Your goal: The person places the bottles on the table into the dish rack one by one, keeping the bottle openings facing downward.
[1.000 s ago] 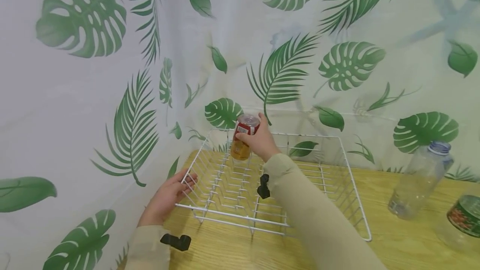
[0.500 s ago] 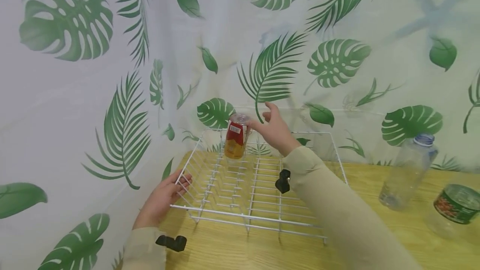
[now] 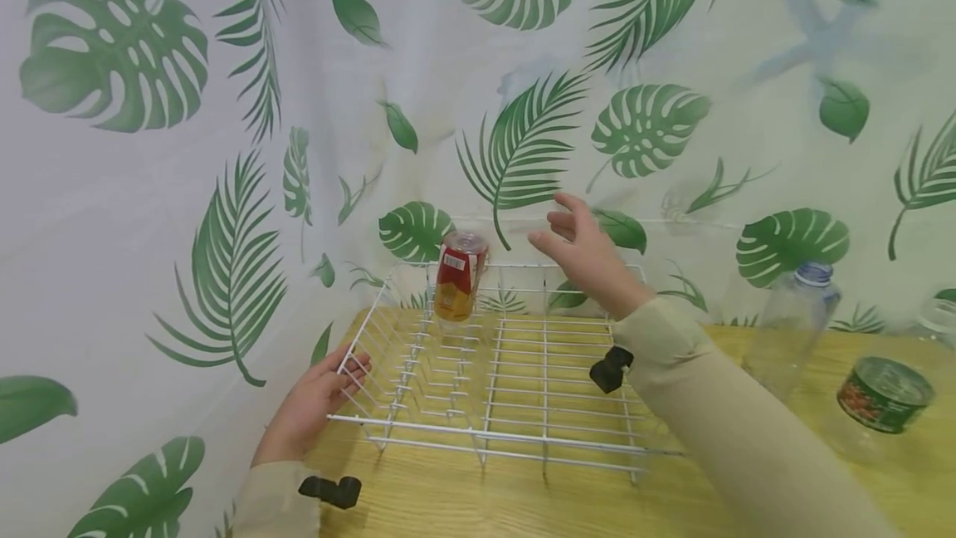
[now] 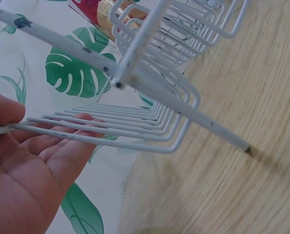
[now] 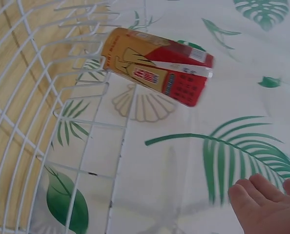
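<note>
Can, rear edge of rack: placement is judged done; rack gripped by left hand, right hand loose, empty; withdrawal called for.

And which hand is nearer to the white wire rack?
Left: the left hand holds the white wire rack at its left side, while the right hand hangs in the air, apart from it.

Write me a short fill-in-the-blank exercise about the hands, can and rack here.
1. The wire rack is coloured ____.
2. The can in it is gold near the bottom and ____ higher up.
3. The hand touching the rack is the person's ____ one.
4. The other hand holds ____.

Missing words: white; red; left; nothing.
</note>
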A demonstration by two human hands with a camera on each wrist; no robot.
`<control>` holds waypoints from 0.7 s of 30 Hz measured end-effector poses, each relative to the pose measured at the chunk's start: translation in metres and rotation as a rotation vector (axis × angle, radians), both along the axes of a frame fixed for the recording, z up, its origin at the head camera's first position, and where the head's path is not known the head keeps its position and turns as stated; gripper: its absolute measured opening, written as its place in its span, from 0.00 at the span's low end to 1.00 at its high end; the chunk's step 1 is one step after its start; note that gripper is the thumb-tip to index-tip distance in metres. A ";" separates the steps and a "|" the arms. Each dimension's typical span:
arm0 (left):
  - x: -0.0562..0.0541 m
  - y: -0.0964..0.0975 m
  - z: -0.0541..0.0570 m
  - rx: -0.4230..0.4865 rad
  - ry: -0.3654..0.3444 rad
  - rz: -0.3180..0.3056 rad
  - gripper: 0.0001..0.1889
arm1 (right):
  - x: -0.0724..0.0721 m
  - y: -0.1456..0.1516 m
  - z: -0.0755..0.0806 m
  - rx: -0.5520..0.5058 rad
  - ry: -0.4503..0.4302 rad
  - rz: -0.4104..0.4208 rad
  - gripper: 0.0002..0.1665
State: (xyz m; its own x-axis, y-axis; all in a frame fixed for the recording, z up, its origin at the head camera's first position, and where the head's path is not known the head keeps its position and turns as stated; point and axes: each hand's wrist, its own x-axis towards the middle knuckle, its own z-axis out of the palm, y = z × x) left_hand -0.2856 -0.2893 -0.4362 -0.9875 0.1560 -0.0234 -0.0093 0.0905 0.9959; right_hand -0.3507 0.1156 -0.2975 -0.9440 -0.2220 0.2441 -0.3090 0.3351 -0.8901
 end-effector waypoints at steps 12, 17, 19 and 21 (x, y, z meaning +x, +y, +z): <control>0.000 -0.006 0.000 0.010 -0.009 -0.012 0.32 | 0.072 0.070 0.014 -0.064 0.081 0.015 0.50; 0.001 -0.010 -0.004 0.025 -0.015 -0.006 0.33 | 0.097 0.102 0.005 -0.044 0.153 -0.044 0.45; 0.001 -0.010 -0.005 0.023 -0.018 -0.007 0.33 | 0.105 0.116 0.000 -0.039 0.175 -0.066 0.44; 0.000 -0.010 -0.006 0.022 -0.023 -0.004 0.33 | 0.114 0.131 -0.006 -0.050 0.186 -0.075 0.43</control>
